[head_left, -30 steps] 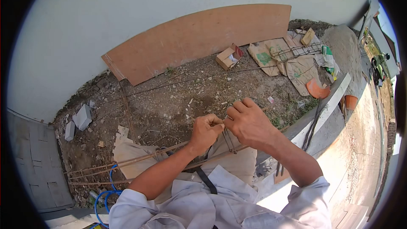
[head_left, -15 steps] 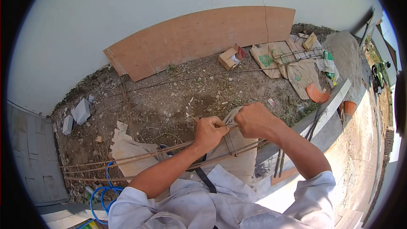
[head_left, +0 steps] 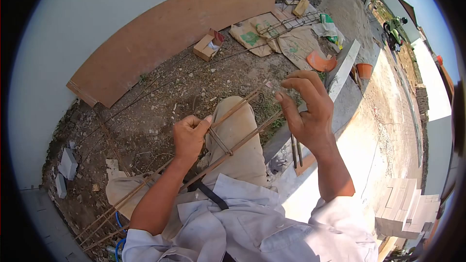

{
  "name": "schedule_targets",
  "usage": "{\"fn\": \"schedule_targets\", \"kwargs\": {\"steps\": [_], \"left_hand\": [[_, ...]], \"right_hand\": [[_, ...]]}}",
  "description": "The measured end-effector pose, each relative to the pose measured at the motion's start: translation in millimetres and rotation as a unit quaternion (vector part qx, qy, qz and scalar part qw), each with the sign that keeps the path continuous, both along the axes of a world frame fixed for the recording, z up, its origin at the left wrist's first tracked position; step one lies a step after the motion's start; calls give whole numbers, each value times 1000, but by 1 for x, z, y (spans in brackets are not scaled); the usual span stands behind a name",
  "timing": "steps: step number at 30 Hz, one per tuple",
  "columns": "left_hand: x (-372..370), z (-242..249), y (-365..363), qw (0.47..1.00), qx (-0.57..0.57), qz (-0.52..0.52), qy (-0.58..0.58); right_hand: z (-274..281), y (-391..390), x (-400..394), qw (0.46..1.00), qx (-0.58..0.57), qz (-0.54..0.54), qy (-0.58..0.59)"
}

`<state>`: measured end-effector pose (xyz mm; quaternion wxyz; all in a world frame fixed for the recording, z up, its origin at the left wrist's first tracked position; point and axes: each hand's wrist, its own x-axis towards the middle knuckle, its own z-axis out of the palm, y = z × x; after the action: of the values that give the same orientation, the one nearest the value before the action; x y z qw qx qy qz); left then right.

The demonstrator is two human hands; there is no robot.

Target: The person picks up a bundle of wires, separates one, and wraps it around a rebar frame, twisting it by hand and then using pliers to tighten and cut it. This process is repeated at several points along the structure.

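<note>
A long, narrow frame of rusty steel bars (head_left: 245,139) lies across my lap, running from the lower left up to the right. Small metal ties join its bars, and one crosswise stirrup (head_left: 221,142) shows over my knee. My left hand (head_left: 190,138) is closed on the upper bar beside that stirrup, thumb pressed on top. Beyond the bar ends, my right hand (head_left: 308,109) is raised with thumb and fingers apart, nothing visible between them. The far left part of the frame passes behind my left forearm.
Against the wall leans a plywood sheet (head_left: 174,34). On the dirt are an open cardboard box (head_left: 208,44), paper sacks (head_left: 296,46) and an orange curved piece (head_left: 321,61). A concrete beam (head_left: 343,68) and orange pot (head_left: 364,71) stand right; stacked blocks (head_left: 398,204) lower right.
My right hand has come off the bars near my left hand, moved up and right, and opened. My left hand stays at the stirrup. The view has turned to the right.
</note>
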<state>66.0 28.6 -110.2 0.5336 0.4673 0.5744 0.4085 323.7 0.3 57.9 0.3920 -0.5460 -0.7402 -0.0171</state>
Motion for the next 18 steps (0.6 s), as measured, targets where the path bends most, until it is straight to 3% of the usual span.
{"fn": "schedule_targets", "kwargs": {"steps": [2,4,6,8,10,13,16,18], "left_hand": [[0,-1,2,999,-18,22,-35],[0,1,4,998,-33,23,-53],[0,4,7,997,-50,16,-65],[0,5,9,995,-67,6,-74],[0,8,9,995,-70,-9,-74],[3,13,5,995,-72,-7,-75],[3,18,1,995,-54,-15,-81],[4,20,-1,995,-55,-12,-78]], "right_hand": [[-34,-28,57,987,-14,-153,50],[-93,-64,108,938,-171,-283,104],[-155,-103,138,866,-374,-332,-33],[-222,-138,147,803,-485,-334,-90],[-269,-162,146,787,-497,-348,-112],[-306,-182,150,763,-539,-357,-7],[-329,-192,165,834,-452,-318,-4],[-335,-182,188,800,-496,-336,30]]}}
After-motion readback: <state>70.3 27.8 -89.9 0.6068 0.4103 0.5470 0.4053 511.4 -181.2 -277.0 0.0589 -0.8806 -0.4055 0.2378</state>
